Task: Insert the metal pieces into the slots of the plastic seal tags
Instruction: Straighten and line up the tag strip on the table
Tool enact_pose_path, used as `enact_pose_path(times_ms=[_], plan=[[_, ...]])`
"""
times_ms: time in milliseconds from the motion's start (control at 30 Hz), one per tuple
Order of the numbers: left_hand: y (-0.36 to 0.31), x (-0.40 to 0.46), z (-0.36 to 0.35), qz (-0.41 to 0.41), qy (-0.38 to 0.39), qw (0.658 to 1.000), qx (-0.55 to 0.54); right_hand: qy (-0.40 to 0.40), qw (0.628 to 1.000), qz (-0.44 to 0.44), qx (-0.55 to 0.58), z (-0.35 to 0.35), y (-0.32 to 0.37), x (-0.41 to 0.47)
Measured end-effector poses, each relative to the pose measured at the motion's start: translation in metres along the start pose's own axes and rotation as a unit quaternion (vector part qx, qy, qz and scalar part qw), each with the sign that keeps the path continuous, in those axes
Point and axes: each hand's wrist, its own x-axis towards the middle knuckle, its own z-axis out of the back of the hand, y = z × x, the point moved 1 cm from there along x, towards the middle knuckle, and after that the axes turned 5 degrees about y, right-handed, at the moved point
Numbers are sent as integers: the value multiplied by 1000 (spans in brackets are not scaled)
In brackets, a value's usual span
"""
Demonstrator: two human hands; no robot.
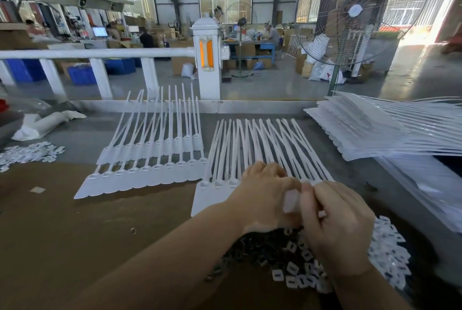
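Note:
A strip of white plastic seal tags (212, 194) lies in front of me, its thin tails fanning away. My left hand (262, 194) rests over the strip's heads with curled fingers and grips a stack of small white plastic pieces (291, 201). My right hand (335, 224) meets it, its fingertips pinching at the top of that stack; the pinched item is hidden. Below my hands lies a heap of dark metal pieces (260, 244), and to its right a heap of small white slotted caps (385, 252). Two more strips of tags (140, 174) lie to the left.
A tall stack of tag strips (375, 129) sits at the right. Loose white caps (27, 153) and a white bag (42, 124) lie far left. A single metal piece (133, 229) lies on the brown board (75, 234). A white railing (100, 54) and a standing fan (355, 12) lie beyond.

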Motion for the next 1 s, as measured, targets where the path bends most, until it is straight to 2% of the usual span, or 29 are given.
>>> enact_pose_path(times_ms=[200, 300, 400, 500, 667, 767, 1000], plan=[[3, -3, -7, 16, 14, 1000, -1, 12, 1000, -8, -5, 0, -1, -1], [8, -7, -6, 33, 13, 997, -67, 18, 1000, -13, -15, -1, -2, -2], [22, -16, 4, 61, -38, 987, -141, 29, 999, -18, -14, -3, -2, -2], [48, -30, 14, 128, -123, 957, -230, 78, 997, -11, 1, -7, -2, -2], [77, -50, 5, 246, -227, 909, -248, 185, 982, 24, -3, -13, 3, -6], [81, -55, -4, 268, -249, 893, -264, 214, 975, 45, -31, -14, 8, -7], [79, -60, -18, 275, -242, 891, -268, 288, 955, 30, -64, -12, 14, -9]])
